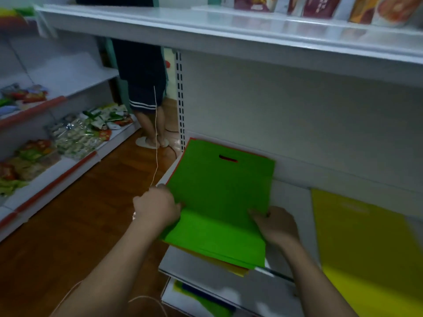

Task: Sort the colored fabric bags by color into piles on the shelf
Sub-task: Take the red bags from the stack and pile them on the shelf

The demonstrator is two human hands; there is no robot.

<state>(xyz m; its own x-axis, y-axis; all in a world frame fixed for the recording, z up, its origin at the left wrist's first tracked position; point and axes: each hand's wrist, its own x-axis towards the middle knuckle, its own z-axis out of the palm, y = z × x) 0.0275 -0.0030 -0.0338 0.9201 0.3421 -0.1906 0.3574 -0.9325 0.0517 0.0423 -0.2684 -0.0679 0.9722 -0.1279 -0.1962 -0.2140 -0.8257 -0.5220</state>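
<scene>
Up top, the green bag (pixel 219 202) lies on the white shelf (pixel 290 197), its long axis running front to back, handle slot toward the back wall. Left hand (pixel 155 208) pinches its left edge; right hand (pixel 278 226) curls on the right edge. Orange and yellow edges peek beneath. A yellow bag (pixel 366 248) lies well apart, rightward.
</scene>
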